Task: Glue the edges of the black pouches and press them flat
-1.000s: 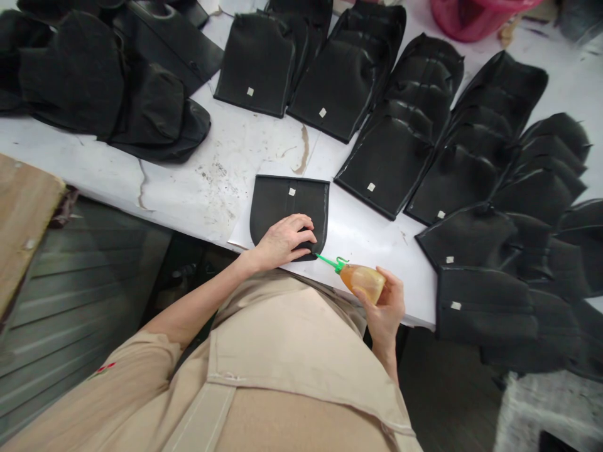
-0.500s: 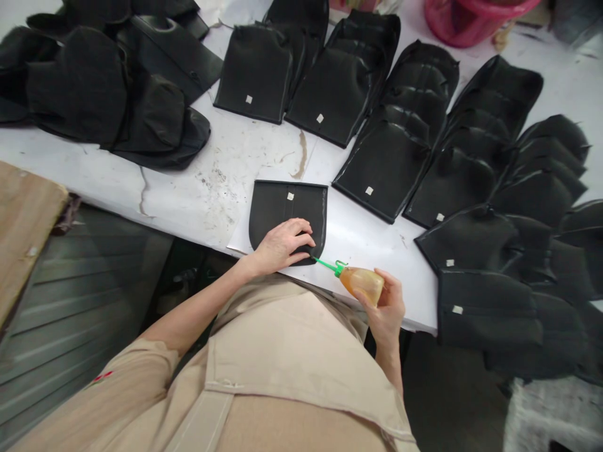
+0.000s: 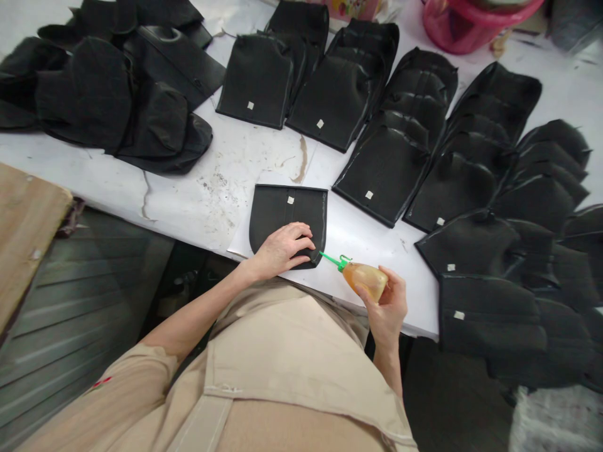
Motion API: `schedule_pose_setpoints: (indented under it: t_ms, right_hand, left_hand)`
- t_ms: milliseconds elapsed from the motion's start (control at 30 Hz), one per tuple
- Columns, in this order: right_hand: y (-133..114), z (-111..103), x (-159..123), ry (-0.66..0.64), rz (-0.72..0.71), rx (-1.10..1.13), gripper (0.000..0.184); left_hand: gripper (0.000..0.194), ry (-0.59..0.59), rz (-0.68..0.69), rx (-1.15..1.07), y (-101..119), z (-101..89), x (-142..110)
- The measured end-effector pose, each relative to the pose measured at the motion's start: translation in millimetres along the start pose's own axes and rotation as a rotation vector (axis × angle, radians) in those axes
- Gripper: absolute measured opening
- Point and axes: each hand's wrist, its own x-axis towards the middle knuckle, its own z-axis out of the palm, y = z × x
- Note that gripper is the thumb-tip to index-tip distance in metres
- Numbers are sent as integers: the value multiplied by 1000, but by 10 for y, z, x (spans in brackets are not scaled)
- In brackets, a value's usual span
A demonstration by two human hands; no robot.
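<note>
White worktop runs across the view. Overlapping rows of blk pcs fan out along its far & R side, front ones w/ sm. white squares. Dark heap at far L, same surface. Pink bucket at back, twd R. Single blk panel lies flat nr the front edge, in front of the person: straight edge away, rounded edge twd body. L hand rests on its near part, fingers bent & a bit spread, pressing from above, not wrapped round anything. R hand, just R of panel, has fingers closed round amber bottle, tilted. Its green nozzle pts L at panel's rounded R corner; can't tell if tip touches. Sm. white tag on panel nr straight edge.
</note>
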Motion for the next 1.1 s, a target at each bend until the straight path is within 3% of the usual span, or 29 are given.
schedule_pose_setpoints:
  t_ms: [100, 233, 367, 533, 733, 900, 1100]
  right_hand:
    - [-27, -52, -32, -12, 90, 77, 57]
    - [-62, -86, -28, 98, 262, 427, 61]
    - [-67, -105, 11, 135, 290, 712, 74]
    - [-18, -96, -17, 143, 344, 802, 69]
    - [-31, -8, -72, 142, 322, 681, 73]
    - [-34, 6, -145, 231, 209, 348, 64]
    - [-8, 1, -191, 208, 71, 79, 62]
  left_hand:
    - [18, -9, -52, 99, 83, -34, 58]
    - [21, -13, -113, 253, 184, -44, 223]
    - [16, 53, -151, 254, 192, 41, 370]
    - [16, 125, -172, 236, 172, 171, 421]
    - [17, 106, -242, 195, 195, 161, 452]
    - [16, 83, -256, 182, 172, 143, 474]
    - [14, 84, -257, 171, 174, 133, 477]
